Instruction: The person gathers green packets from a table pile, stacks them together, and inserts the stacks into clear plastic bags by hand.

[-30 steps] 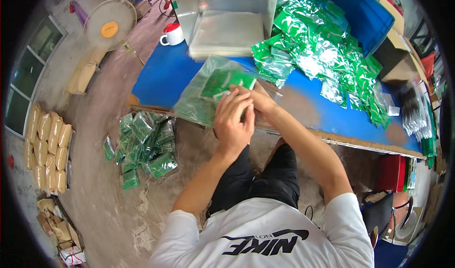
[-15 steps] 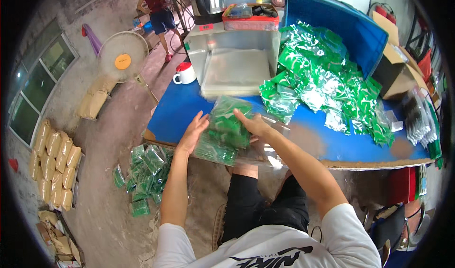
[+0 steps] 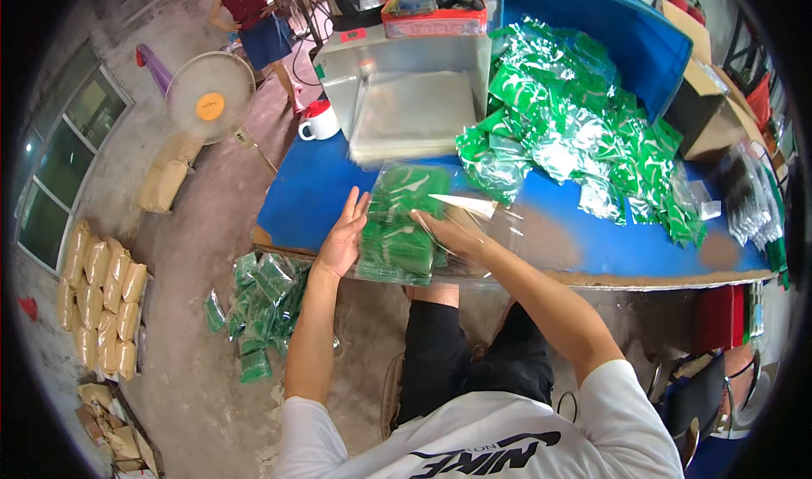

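On blue table (image 3: 313,195), hands (image 3: 342,240) seemingly pressing packet stack (image 3: 397,225)

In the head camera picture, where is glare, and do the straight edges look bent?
Head view: glare whitens the clear bag between the left hand and right hand, and the green packet pile; the blue table edge curves; corners are black.
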`<move>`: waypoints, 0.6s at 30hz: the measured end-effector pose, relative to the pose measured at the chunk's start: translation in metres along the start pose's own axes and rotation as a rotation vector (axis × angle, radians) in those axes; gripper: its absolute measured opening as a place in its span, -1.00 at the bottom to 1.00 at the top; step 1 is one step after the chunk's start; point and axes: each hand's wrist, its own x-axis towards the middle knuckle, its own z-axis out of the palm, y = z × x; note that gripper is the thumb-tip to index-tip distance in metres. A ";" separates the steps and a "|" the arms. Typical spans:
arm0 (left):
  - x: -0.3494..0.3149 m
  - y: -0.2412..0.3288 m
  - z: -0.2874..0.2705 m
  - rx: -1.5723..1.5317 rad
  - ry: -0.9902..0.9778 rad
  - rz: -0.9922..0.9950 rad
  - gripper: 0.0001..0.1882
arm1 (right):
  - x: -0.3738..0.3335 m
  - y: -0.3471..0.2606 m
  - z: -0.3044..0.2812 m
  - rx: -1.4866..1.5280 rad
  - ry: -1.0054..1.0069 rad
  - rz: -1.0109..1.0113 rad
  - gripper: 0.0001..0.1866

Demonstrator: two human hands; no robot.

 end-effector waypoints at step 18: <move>-0.018 -0.005 0.042 0.404 -0.077 0.033 0.23 | -0.047 -0.010 -0.024 0.397 -0.296 0.284 -0.29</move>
